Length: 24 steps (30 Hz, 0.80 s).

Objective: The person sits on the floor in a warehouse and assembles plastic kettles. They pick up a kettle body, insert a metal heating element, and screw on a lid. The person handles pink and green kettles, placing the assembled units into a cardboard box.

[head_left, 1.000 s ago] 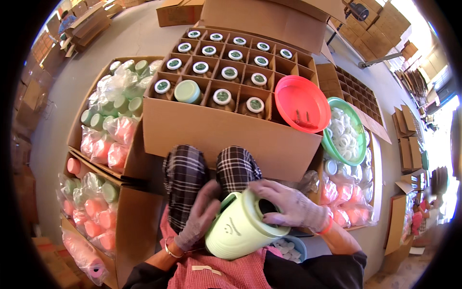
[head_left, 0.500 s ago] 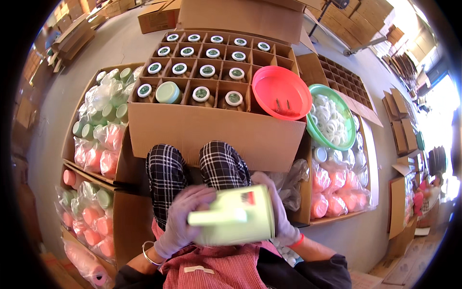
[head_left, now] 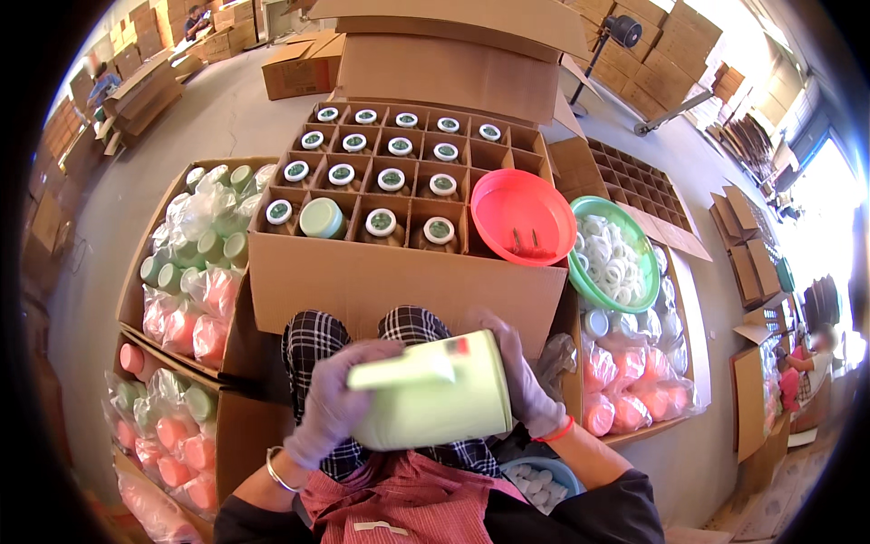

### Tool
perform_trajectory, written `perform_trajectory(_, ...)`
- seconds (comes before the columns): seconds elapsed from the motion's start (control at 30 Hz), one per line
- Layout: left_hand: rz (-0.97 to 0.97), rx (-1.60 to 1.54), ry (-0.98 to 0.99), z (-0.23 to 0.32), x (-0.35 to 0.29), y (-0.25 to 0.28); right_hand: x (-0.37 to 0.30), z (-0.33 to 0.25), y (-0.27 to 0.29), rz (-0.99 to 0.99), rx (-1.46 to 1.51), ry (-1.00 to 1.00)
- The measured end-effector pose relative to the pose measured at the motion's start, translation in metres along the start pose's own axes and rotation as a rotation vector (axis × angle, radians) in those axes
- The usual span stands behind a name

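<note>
Red bowl (head_left: 512, 208) blocks carton (head_left: 390, 286) front right; cells (head_left: 497, 156) behind open above.

Black fan (head_left: 624, 31) near stacked cardboard boxes (head_left: 681, 54)

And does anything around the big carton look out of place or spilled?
Yes: one plain green cap, wider than the white-rimmed lids, in the front row of the big carton. A red basin covers its right front corner. No spill shows; the green jug is too blurred to check.
</note>
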<state>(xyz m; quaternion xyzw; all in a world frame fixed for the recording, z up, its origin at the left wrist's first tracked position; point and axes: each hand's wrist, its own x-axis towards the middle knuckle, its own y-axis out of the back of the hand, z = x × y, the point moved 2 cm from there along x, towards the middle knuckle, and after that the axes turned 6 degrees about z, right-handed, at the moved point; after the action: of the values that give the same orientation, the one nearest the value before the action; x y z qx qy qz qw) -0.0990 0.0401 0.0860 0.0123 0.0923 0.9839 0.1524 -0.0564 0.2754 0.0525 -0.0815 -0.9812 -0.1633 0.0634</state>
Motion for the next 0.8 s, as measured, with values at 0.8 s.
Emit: perform_trajectory(0.8,0.345,-0.134,-0.194,-0.04,0.013,0.012,0.13,0.016,0.055,0.023,-0.268,0.127)
